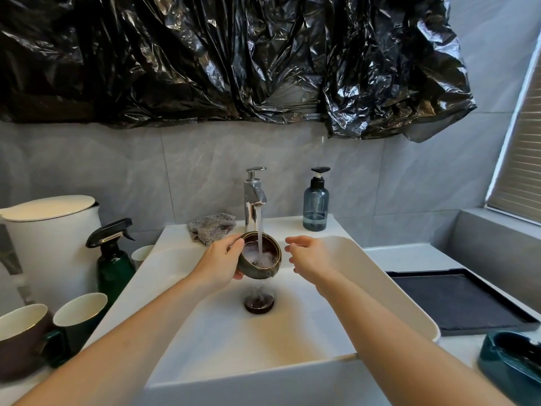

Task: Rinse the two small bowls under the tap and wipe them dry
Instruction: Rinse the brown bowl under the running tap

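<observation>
A small dark brown bowl (262, 263) with a greenish outside is tilted under the chrome tap (254, 197), and the running water foams inside it. My left hand (220, 260) grips the bowl by its left rim and underside. Just right of the bowl hovers my right hand (307, 254), fingers relaxed, holding nothing and not touching it. Water spills down to the dark drain (259, 303) of the white sink (389, 291). A crumpled patterned cloth (211, 227) lies on the sink's back ledge, left of the tap. I see no second small bowl.
A blue soap pump bottle (315, 202) stands right of the tap. Left of the sink are a green spray bottle (112, 256), a white bin (55, 238), and two mugs (79, 315). A black tray (459, 300) and a teal dish (510, 367) lie on the right counter.
</observation>
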Available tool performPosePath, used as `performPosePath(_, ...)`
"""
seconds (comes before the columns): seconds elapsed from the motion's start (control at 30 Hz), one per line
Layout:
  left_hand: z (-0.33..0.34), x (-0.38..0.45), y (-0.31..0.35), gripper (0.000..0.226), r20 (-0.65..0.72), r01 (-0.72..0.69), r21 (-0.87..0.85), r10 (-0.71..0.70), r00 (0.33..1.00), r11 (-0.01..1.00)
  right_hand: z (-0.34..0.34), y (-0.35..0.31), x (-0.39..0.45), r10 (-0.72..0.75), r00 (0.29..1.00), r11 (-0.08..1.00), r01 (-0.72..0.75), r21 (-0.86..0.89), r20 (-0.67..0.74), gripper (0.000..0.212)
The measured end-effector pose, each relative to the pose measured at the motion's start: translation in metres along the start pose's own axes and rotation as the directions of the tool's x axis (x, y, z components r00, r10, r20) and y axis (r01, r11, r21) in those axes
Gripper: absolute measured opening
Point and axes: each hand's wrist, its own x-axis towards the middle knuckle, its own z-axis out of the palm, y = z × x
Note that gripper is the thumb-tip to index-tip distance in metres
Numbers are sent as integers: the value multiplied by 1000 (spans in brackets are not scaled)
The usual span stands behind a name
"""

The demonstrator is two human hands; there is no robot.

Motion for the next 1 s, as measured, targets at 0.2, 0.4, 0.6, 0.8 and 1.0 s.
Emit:
performPosePath(0.2,3,3,-4,35,46,48,-70,-45,998,996,0,1,1,-27,998,1000,26,17,54,33)
performPosePath(0.4,4,5,-8,37,73,55,-87,-49,996,995,-1,2,0,-7,995,997,-1,79,103,35)
performPosePath(0.6,3,5,-7,37,57,18,-120,-11,998,993,2,4,2,-12,990,977,-19,214,140,36)
performPosePath(0.8,2,4,-5,36,26,-11,-190,17,1000,982,2,5,2,-72,986,964,30,264,151,36)
performPosePath(1.0,1,4,-7,34,-3,-10,-235,9,1000,972,2,2,-2,-145,977,973,112,200,157,43)
